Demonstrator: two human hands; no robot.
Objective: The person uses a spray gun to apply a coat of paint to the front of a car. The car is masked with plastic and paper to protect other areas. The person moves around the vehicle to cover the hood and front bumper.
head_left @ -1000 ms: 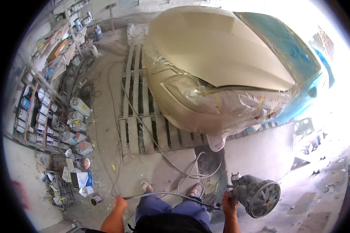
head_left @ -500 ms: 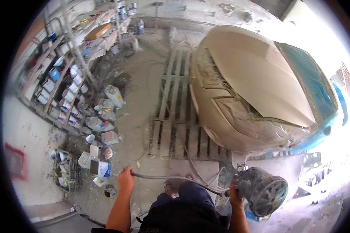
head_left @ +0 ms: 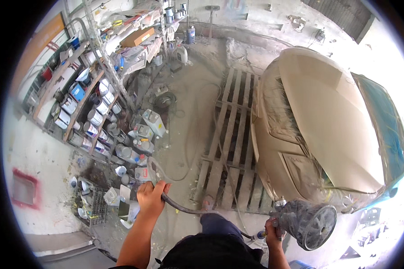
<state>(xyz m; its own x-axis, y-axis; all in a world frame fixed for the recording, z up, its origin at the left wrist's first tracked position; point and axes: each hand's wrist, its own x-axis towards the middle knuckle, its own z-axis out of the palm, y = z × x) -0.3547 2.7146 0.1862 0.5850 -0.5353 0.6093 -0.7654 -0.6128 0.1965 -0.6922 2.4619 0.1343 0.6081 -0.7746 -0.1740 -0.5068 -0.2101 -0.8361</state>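
My right hand (head_left: 274, 234) is wrapped round the grip of a paint spray gun (head_left: 306, 223), whose large round cup is coated in dark grey residue. A grey air hose (head_left: 180, 207) runs from the gun's base across my front to my left hand (head_left: 151, 201), which is closed round it. Beyond the left hand the hose loops over the floor. Ahead on the right is a car (head_left: 332, 116) with a beige hood and front bumper. Blue-green masking film (head_left: 384, 121) covers its windshield area. The gun is just short of the car's near front corner, apart from it.
Wooden pallet slats (head_left: 226, 148) lie beside the car's front. A rack (head_left: 87, 110) of paint cans lines the left side. Jugs (head_left: 153, 122) and a wire crate (head_left: 93, 204) stand on the floor before it. Another hose (head_left: 222, 148) crosses the slats.
The view has shifted, with the car and shelves now farther right. One foot has come forward near the slats. Both hands have kept their hold on the hose and the spray gun.
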